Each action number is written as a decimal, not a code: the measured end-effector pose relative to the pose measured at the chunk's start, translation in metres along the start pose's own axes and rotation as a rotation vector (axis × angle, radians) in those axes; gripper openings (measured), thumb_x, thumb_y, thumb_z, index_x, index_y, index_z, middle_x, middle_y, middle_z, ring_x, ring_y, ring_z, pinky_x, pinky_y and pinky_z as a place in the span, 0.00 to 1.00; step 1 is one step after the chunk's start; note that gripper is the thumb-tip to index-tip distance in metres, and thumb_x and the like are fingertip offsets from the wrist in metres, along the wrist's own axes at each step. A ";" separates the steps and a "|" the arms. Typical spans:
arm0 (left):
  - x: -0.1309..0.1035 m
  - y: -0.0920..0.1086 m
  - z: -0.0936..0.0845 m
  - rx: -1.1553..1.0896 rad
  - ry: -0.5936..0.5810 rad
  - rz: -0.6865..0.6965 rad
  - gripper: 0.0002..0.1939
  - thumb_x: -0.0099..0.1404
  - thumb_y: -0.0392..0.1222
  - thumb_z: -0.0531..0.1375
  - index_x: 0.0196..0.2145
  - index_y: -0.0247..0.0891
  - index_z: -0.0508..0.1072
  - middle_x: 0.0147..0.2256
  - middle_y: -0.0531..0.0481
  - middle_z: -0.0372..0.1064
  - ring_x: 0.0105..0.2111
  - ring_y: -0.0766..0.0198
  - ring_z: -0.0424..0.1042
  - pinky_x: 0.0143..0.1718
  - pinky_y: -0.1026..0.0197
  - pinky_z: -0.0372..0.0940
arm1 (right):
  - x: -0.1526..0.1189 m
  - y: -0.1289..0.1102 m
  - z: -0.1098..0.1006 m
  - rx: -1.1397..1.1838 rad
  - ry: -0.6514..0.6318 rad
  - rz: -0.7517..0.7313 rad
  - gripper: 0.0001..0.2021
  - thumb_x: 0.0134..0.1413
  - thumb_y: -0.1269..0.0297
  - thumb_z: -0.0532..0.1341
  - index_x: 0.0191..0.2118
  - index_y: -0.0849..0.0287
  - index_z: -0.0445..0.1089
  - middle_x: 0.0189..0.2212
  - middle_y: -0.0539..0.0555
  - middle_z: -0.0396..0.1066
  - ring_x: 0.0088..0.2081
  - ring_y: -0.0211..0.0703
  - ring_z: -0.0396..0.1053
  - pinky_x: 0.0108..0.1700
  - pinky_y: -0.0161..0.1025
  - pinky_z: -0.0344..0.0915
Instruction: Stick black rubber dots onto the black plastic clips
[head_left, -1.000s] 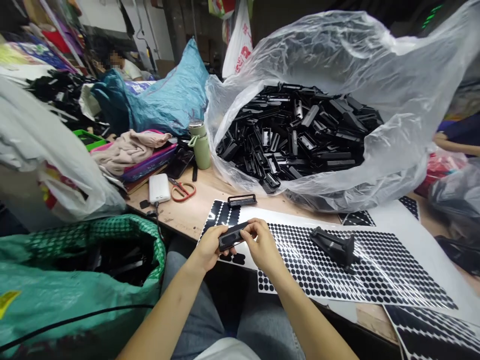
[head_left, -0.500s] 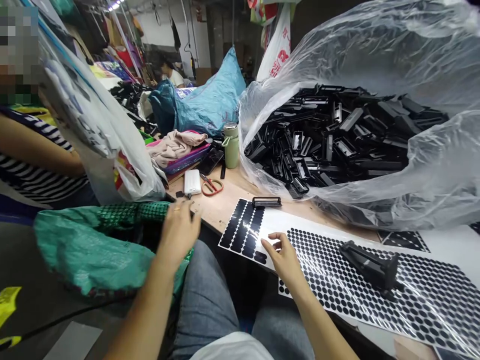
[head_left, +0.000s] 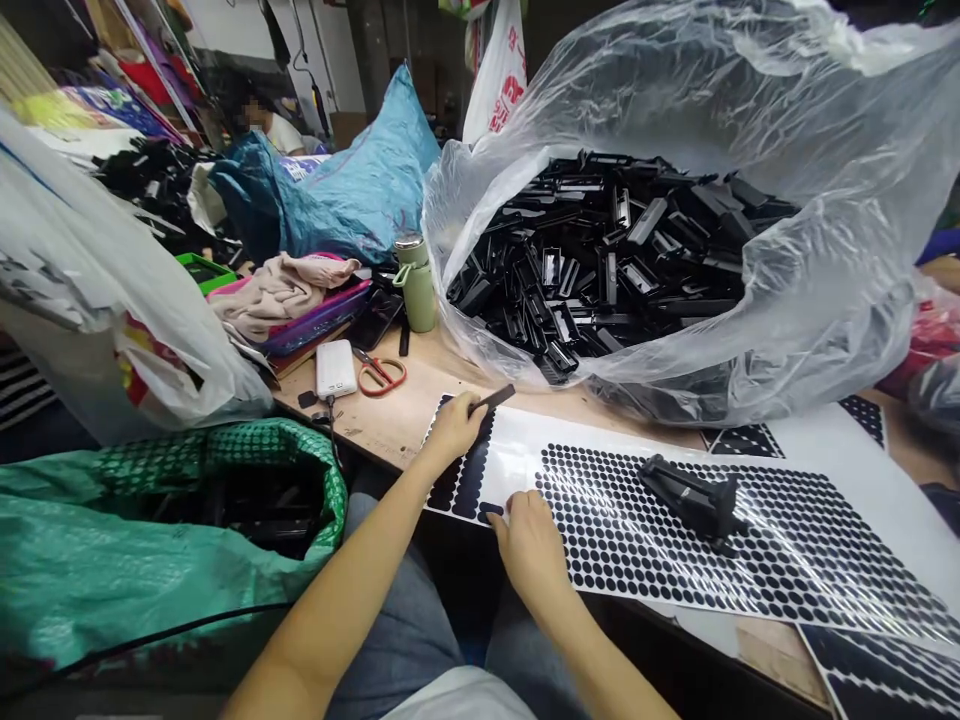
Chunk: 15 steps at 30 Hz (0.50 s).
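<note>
My left hand is closed on a small black plastic part, held over the upper edge of a sheet with black oblong stickers. Lower down, my right hand has its thumb and fingertips at an oblong sticker near that sheet's front edge; whether it grips the sticker is too small to tell. To its right lies a sheet of round black dots, with a black plastic fixture resting on it.
A clear bag of black parts stands behind the sheets. Red-handled scissors, a white power bank and a green bottle sit at the left. A green sack is beside my left arm.
My left hand has moved right from beyond the table edge and taken hold of the black part. My right hand has come down to the sticker sheet's front edge. The view has turned right.
</note>
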<state>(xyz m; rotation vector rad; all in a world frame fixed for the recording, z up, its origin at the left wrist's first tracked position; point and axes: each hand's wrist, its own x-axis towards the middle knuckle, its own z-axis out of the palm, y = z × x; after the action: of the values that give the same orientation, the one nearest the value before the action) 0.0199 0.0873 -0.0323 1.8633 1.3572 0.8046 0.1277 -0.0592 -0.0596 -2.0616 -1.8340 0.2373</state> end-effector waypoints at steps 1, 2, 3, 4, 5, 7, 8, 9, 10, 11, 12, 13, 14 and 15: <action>-0.012 -0.002 -0.001 -0.048 -0.008 -0.032 0.07 0.62 0.41 0.51 0.30 0.37 0.65 0.35 0.42 0.71 0.40 0.56 0.70 0.42 0.53 0.64 | -0.002 -0.003 0.003 -0.019 0.015 0.006 0.04 0.51 0.66 0.57 0.28 0.57 0.62 0.29 0.58 0.64 0.32 0.51 0.63 0.31 0.43 0.59; -0.024 -0.003 -0.001 -0.131 -0.029 -0.079 0.09 0.63 0.43 0.50 0.29 0.37 0.64 0.31 0.44 0.71 0.35 0.57 0.72 0.37 0.55 0.66 | -0.003 -0.004 0.005 -0.027 0.034 0.013 0.03 0.51 0.67 0.57 0.28 0.57 0.62 0.28 0.58 0.64 0.32 0.50 0.63 0.31 0.43 0.59; -0.034 -0.005 0.000 -0.263 -0.063 -0.150 0.09 0.62 0.44 0.50 0.28 0.37 0.62 0.28 0.45 0.71 0.32 0.59 0.73 0.33 0.57 0.67 | -0.003 -0.005 0.006 -0.026 0.054 0.023 0.03 0.51 0.67 0.57 0.28 0.56 0.62 0.28 0.57 0.64 0.31 0.50 0.63 0.30 0.42 0.59; -0.043 -0.006 0.001 -0.418 -0.095 -0.234 0.09 0.61 0.44 0.51 0.28 0.37 0.62 0.26 0.46 0.71 0.28 0.60 0.73 0.29 0.59 0.68 | -0.004 -0.006 0.007 -0.014 0.071 0.035 0.03 0.50 0.67 0.57 0.28 0.56 0.62 0.28 0.57 0.65 0.31 0.49 0.63 0.30 0.42 0.58; -0.050 -0.008 0.003 -0.580 -0.121 -0.318 0.09 0.60 0.44 0.53 0.27 0.36 0.61 0.24 0.47 0.71 0.26 0.61 0.73 0.27 0.61 0.67 | -0.004 -0.005 0.008 0.010 0.079 0.048 0.03 0.50 0.68 0.57 0.28 0.56 0.62 0.28 0.57 0.65 0.31 0.49 0.64 0.31 0.42 0.58; -0.057 -0.011 0.007 -0.836 -0.142 -0.437 0.08 0.57 0.42 0.57 0.27 0.35 0.62 0.22 0.49 0.70 0.24 0.63 0.73 0.25 0.64 0.67 | -0.004 -0.005 0.007 0.085 0.063 0.068 0.04 0.51 0.70 0.55 0.28 0.56 0.61 0.28 0.56 0.65 0.30 0.48 0.64 0.31 0.42 0.58; -0.058 -0.012 0.007 -0.893 -0.137 -0.454 0.08 0.56 0.41 0.58 0.28 0.35 0.63 0.23 0.49 0.70 0.24 0.64 0.73 0.25 0.65 0.66 | -0.004 -0.004 0.006 0.127 0.049 0.075 0.05 0.52 0.71 0.54 0.28 0.56 0.61 0.28 0.56 0.65 0.30 0.48 0.64 0.32 0.42 0.58; -0.058 -0.013 0.007 -0.927 -0.132 -0.457 0.08 0.55 0.41 0.59 0.28 0.34 0.64 0.24 0.48 0.71 0.24 0.64 0.73 0.25 0.66 0.66 | -0.004 -0.004 0.004 0.171 0.035 0.076 0.06 0.53 0.72 0.53 0.28 0.56 0.61 0.28 0.55 0.66 0.30 0.47 0.64 0.32 0.42 0.58; -0.056 -0.013 0.007 -0.950 -0.130 -0.457 0.07 0.55 0.40 0.59 0.29 0.34 0.65 0.25 0.48 0.71 0.25 0.64 0.73 0.24 0.66 0.67 | -0.004 -0.005 0.003 0.216 0.024 0.068 0.06 0.53 0.72 0.52 0.27 0.56 0.60 0.28 0.55 0.66 0.30 0.47 0.65 0.32 0.41 0.58; -0.055 -0.013 0.006 -0.963 -0.131 -0.460 0.07 0.56 0.40 0.59 0.29 0.34 0.65 0.26 0.47 0.71 0.26 0.63 0.74 0.24 0.66 0.67 | -0.004 -0.005 0.001 0.259 0.016 0.055 0.07 0.54 0.72 0.51 0.27 0.56 0.60 0.27 0.54 0.66 0.30 0.46 0.65 0.32 0.41 0.58; -0.053 -0.013 0.005 -0.971 -0.131 -0.467 0.07 0.56 0.39 0.59 0.29 0.34 0.65 0.27 0.47 0.72 0.26 0.63 0.74 0.24 0.66 0.67 | -0.004 -0.005 -0.001 0.297 0.010 0.043 0.07 0.55 0.71 0.51 0.27 0.56 0.60 0.28 0.54 0.66 0.30 0.46 0.65 0.33 0.41 0.58; -0.052 -0.012 0.004 -0.975 -0.131 -0.475 0.06 0.56 0.39 0.59 0.30 0.33 0.66 0.27 0.47 0.72 0.26 0.63 0.74 0.23 0.66 0.67 | -0.004 -0.006 -0.002 0.332 0.005 0.036 0.07 0.55 0.71 0.51 0.27 0.55 0.59 0.28 0.54 0.66 0.30 0.46 0.65 0.33 0.41 0.59; -0.050 -0.011 0.004 -0.979 -0.128 -0.483 0.06 0.57 0.39 0.58 0.30 0.33 0.66 0.27 0.47 0.71 0.26 0.63 0.74 0.22 0.66 0.67 | -0.003 -0.006 -0.002 0.365 0.001 0.037 0.07 0.55 0.70 0.50 0.27 0.55 0.59 0.28 0.54 0.67 0.30 0.45 0.65 0.33 0.40 0.59; -0.050 -0.010 0.003 -0.982 -0.123 -0.491 0.05 0.58 0.38 0.57 0.29 0.33 0.66 0.26 0.47 0.71 0.26 0.63 0.74 0.22 0.66 0.67 | -0.003 -0.007 -0.002 0.396 -0.001 0.046 0.07 0.55 0.70 0.50 0.27 0.55 0.59 0.28 0.53 0.67 0.30 0.45 0.65 0.33 0.40 0.59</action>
<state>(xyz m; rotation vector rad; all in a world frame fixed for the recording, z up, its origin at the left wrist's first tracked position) 0.0037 0.0414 -0.0463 0.7637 0.9846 0.8485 0.1219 -0.0616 -0.0552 -1.8254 -1.5874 0.5646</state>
